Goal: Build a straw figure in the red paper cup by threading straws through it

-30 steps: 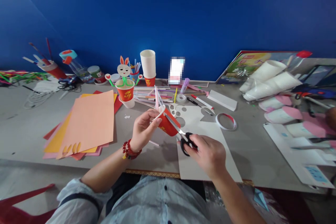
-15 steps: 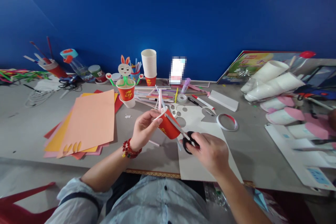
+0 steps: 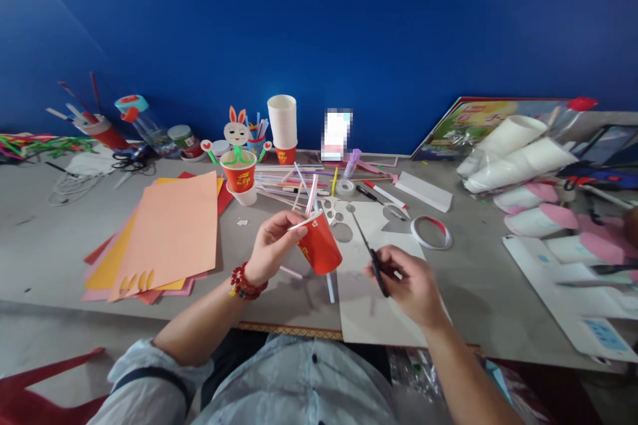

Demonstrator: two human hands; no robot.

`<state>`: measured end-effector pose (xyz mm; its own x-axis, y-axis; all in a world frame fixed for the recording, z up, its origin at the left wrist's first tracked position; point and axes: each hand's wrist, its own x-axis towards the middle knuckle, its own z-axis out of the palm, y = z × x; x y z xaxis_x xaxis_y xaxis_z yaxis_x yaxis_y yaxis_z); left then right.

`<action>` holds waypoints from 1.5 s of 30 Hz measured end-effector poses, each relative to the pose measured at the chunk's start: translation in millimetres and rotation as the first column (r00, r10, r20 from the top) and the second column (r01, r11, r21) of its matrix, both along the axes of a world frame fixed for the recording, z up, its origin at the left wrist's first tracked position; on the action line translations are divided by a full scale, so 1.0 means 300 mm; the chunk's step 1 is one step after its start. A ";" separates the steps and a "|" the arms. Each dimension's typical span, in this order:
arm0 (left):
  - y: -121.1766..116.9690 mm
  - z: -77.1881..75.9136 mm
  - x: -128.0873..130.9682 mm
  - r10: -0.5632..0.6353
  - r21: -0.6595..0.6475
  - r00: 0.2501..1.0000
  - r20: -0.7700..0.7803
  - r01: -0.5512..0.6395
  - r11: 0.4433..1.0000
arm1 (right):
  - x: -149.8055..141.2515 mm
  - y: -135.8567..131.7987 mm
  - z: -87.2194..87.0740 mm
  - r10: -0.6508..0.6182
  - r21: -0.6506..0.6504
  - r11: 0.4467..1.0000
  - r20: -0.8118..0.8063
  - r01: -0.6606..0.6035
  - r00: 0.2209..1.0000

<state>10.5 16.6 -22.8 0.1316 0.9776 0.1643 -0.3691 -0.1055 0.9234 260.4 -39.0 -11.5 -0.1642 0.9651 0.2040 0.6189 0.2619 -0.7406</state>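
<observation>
My left hand [image 3: 275,244] grips a red paper cup [image 3: 321,244] by its white rim, thumb on the outside. The cup is tilted, with its base toward the lower right. Pale straws [image 3: 312,194] stick up behind its rim, and the end of a straw [image 3: 331,289] shows below its base; whether it passes through the cup is hidden. Black-handled scissors [image 3: 377,271] are in my right hand [image 3: 409,279], their blades pointing up and left, apart from the cup. Beneath them lies a white sheet [image 3: 379,312] with round holes cut near its far end.
Coloured paper sheets [image 3: 174,232] are piled on the left. Behind stand a rabbit-topped cup [image 3: 239,176] and a tall cup stack [image 3: 282,123]. Loose straws, pens and a tape roll [image 3: 431,232] lie across the middle. Wrapped white cups [image 3: 518,163] and a white case [image 3: 553,299] occupy the right.
The scissors have moved off the cup's rim to the right and turned, with my right hand. My left hand has turned the cup, showing a small white mark near its rim.
</observation>
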 end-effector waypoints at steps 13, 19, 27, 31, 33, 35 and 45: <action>-0.010 0.032 0.000 0.090 0.491 0.946 -0.311 0.079 0.867 | 0.169 0.052 -0.059 0.109 -0.095 0.993 0.527 -0.069 0.843; -0.017 0.027 0.018 0.228 0.655 0.896 -0.382 0.088 0.750 | 0.007 0.064 0.055 0.081 0.138 0.983 0.280 -0.124 0.957; -0.030 0.047 -0.004 0.351 0.737 0.807 -0.475 0.147 0.660 | -0.189 0.149 -0.053 0.213 0.277 0.939 0.004 -0.206 0.977; -0.027 0.120 -0.047 0.493 0.763 0.646 -0.583 0.225 0.606 | -0.154 0.160 -0.083 0.291 0.345 0.901 -0.027 -0.264 0.956; -0.027 0.163 -0.066 0.564 0.750 0.501 -0.657 0.359 0.555 | -0.146 0.159 -0.093 0.315 0.342 0.895 -0.030 -0.287 0.948; -0.024 0.200 -0.078 0.620 0.707 0.358 -0.698 0.482 0.518 | -0.146 0.158 -0.104 0.318 0.336 0.894 -0.011 -0.296 0.948; 0.018 0.211 -0.053 0.688 0.681 0.231 -0.688 0.534 0.501 | -0.165 0.153 -0.092 0.313 0.299 0.907 -0.008 -0.297 0.950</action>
<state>-5.3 21.9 40.5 0.6858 0.4945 0.5340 0.6094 -0.7913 -0.0498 210.9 6.8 -39.1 -0.4216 0.7666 0.4844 0.4351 0.6397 -0.6336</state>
